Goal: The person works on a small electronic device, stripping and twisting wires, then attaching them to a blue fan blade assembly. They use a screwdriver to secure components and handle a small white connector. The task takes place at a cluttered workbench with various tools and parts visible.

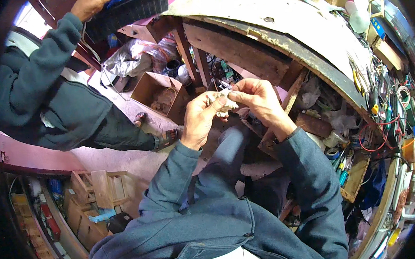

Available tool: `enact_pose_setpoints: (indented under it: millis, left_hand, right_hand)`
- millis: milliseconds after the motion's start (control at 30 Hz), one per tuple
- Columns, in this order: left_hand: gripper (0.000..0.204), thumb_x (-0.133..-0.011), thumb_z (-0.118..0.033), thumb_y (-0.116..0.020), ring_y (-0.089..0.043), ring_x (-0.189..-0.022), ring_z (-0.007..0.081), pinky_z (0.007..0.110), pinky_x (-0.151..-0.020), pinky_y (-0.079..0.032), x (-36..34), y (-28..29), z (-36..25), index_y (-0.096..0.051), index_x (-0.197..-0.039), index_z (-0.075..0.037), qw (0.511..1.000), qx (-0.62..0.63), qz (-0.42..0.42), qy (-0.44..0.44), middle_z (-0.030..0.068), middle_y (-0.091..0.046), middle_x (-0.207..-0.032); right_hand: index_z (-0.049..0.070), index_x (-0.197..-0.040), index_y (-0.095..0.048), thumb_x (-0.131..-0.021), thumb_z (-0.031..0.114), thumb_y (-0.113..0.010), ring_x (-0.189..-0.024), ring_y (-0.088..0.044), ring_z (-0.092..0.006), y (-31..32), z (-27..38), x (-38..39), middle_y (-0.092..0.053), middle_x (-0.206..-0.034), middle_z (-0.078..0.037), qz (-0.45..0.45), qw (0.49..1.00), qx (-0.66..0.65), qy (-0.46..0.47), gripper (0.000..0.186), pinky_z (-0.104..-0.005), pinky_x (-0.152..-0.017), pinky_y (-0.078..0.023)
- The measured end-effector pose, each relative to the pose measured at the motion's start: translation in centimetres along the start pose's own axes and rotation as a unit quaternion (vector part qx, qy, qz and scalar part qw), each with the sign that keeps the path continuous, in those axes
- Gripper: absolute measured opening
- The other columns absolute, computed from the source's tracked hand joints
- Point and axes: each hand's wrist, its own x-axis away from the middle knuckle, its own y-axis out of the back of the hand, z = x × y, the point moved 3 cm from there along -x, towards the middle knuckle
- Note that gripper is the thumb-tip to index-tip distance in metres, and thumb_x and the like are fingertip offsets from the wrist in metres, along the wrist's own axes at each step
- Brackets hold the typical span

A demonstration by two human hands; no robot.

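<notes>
A small, pale, crumpled-looking piece (226,103) is held between my two hands above my lap; its kind cannot be made out. My left hand (201,118) is closed around its left side, thumb on top. From the right, my right hand (259,100) pinches at its upper edge with thumb and forefinger. A short whitish bit (225,85) sticks up between the hands, too small to name. Just beyond and below them, an open cardboard box (158,95) stands on the floor.
A wooden workbench (277,23) curves along the far side and right. Pliers (357,75), screwdrivers and red cable (374,143) crowd its right end. At the left stands another person (63,95), a hand (88,6) on a dark crate (129,15). Wooden boxes (104,190) lie lower left.
</notes>
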Motion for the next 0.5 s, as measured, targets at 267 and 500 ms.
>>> enact_pose_setpoints:
  millis: [267,500]
  left_hand:
    - [0.023,-0.101,-0.013,-0.058,-0.065,-0.075,0.0118,0.027,-0.063,-0.056,0.4,0.2,-0.3,-0.062,-0.118,0.002,0.999,0.044,-0.022,0.014,0.0087,-0.070,-0.100]
    - [0.021,-0.105,-0.021,-0.051,-0.050,-0.063,0.0047,0.022,-0.050,-0.043,0.5,0.6,1.0,-0.061,-0.113,-0.005,0.998,0.031,-0.014,0.053,0.0014,-0.065,-0.091]
  right_hand:
    - [-0.001,-0.111,-0.069,-0.095,0.007,-0.067,-0.078,-0.067,-0.0111,-0.1,-0.2,-0.1,-0.072,-0.094,-0.005,0.015,0.999,-0.028,-0.025,0.018,-0.0238,-0.068,-0.056]
    - [-0.001,-0.109,-0.070,-0.095,0.013,-0.068,-0.073,-0.063,-0.0098,-0.6,-0.2,0.2,-0.071,-0.088,-0.004,0.036,0.998,0.008,-0.048,0.019,-0.0255,-0.066,-0.053]
